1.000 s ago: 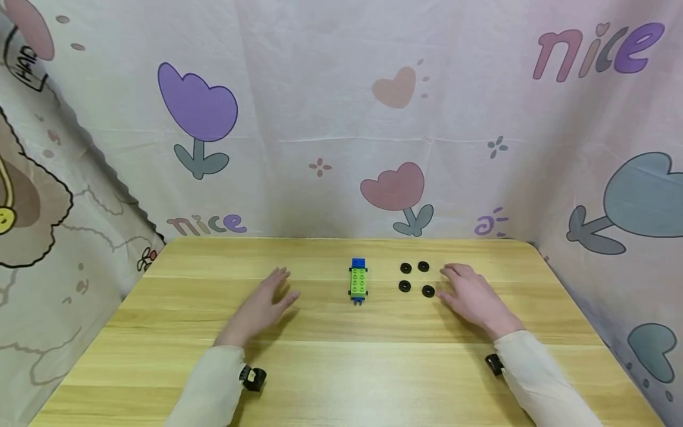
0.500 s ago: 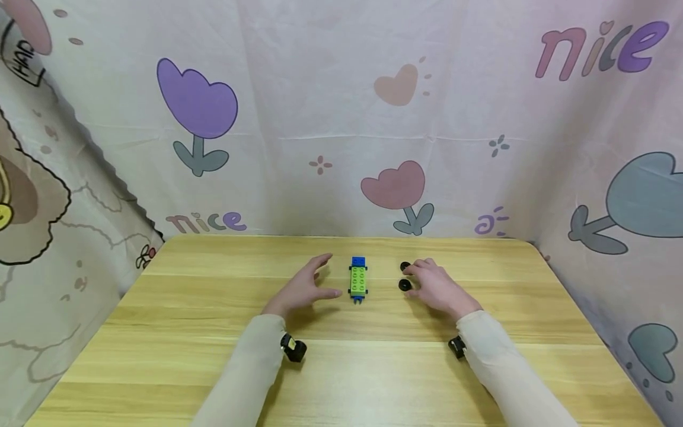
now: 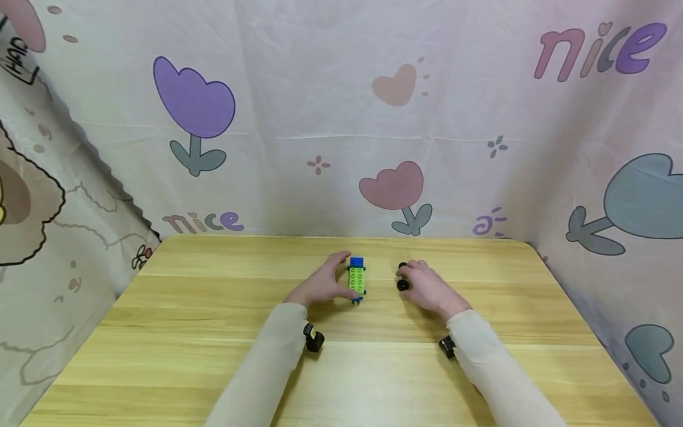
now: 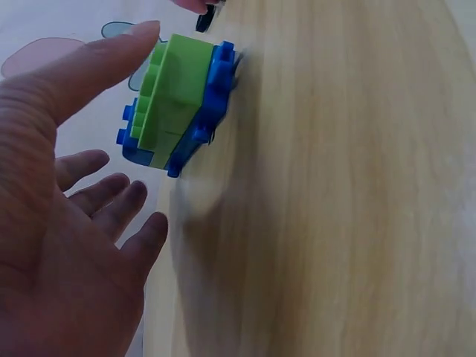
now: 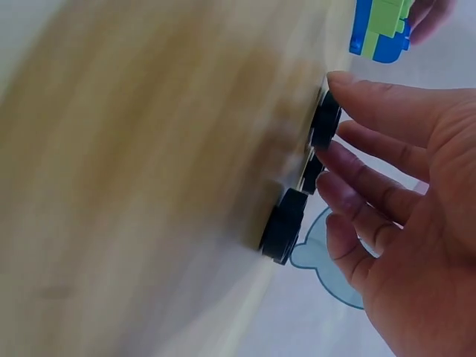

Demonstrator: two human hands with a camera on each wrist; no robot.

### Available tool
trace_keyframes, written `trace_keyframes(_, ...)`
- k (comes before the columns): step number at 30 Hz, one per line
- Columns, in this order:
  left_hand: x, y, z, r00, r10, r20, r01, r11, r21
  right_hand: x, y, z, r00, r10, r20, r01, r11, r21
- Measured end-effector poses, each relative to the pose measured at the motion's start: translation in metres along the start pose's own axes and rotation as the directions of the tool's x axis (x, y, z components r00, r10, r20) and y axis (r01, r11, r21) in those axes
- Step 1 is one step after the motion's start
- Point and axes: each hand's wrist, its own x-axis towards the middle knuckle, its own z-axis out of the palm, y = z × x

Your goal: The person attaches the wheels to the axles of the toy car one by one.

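Note:
A toy-brick car body (image 3: 356, 280), lime green with studs on a blue base, stands upright on the table. Small dark axle ends stick out at its sides. My left hand (image 3: 320, 286) is around its left side, fingers spread toward the blue far end and thumb over the near end. In the left wrist view a gap shows between the fingers and the green block (image 4: 175, 93). My right hand (image 3: 429, 287) hovers over the black toy wheels, its thumb tip beside one wheel (image 5: 326, 119) and its fingers loosely bent. Another wheel (image 5: 284, 225) lies near the little finger; the hand partly hides the group.
The wood-grain table (image 3: 373, 379) runs back to a printed fabric curtain (image 3: 299, 118), with more fabric on both sides. A small black camera is strapped at each wrist, the left one (image 3: 313, 339) and the right one (image 3: 447, 347).
My left hand has moved right and forward from the table to the car body. My right hand has come left over the wheels, covering some of them. Car body and visible wheels stay put.

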Motion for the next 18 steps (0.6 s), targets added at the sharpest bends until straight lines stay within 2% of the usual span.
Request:
trace_keyframes(7, 0.008, 0.002, 0.006, 1.000, -0.013, 0.019, 0.012, 0.998, 0.054, 0.003, -0.006, -0.001, 0.998, 0.023, 0.053, -0.025, 0.999, 0.047)
trace_keyframes(18, 0.014, 0.002, 0.011, 0.999, -0.025, 0.022, 0.023, 0.992, 0.121, 0.005, -0.008, -0.001, 0.994, 0.036, 0.100, -0.040, 0.998, 0.042)
